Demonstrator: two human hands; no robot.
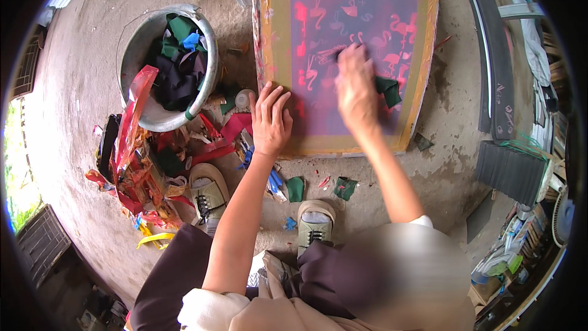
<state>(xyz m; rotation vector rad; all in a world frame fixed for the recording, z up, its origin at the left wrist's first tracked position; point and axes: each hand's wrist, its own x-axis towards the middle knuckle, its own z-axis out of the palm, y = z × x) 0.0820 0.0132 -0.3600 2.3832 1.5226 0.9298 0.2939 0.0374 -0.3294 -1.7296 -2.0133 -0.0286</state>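
A screen-printing frame [349, 146] lies in front of me, edged with yellowish-brown tape. Its purplish mesh shows pale and pink flamingo shapes, with bright pink smears along the left part. My left hand [270, 124] rests with fingers spread on the frame's lower left border. Over the middle of the mesh, my right hand [356, 89] is closed on a dark cloth rag and blurred by motion. A dark green piece of the cloth [389, 91] sticks out to the right of that hand; the rest is mostly covered by the fingers.
To the left stands a metal bucket [211, 64] holding green, black and blue cloth scraps. A heap of red and orange plastic scraps [150, 178] lies below it. Green scraps [296, 189] lie near my shoes [316, 224]. Dark corrugated sheets [511, 171] are stacked at the right.
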